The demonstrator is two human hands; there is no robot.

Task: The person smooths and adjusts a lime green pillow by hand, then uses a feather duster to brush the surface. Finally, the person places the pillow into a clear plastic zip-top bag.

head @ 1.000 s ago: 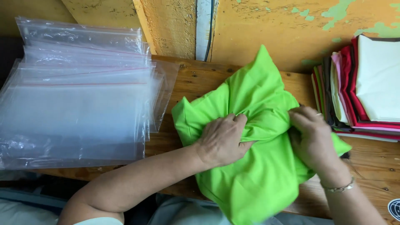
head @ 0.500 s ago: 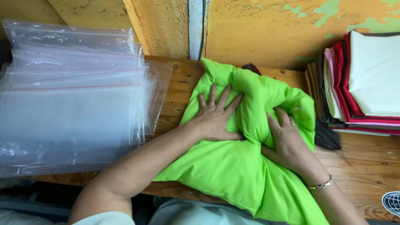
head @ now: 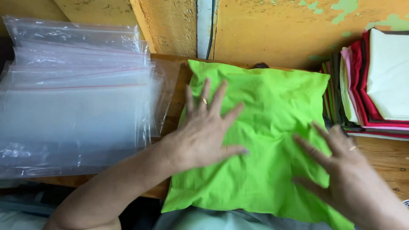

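Green cloth lies flat under both your palms. Your left hand is spread open on it, your right hand open too. Clear bags beyond your left; folded cloths past your right.

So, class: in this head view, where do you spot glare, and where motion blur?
Head view: glare streaks the stack of clear plastic zip bags; the right hand is motion-blurred over the bright green fabric cushion cover; the left hand looks sharper; lighting is soft and even.
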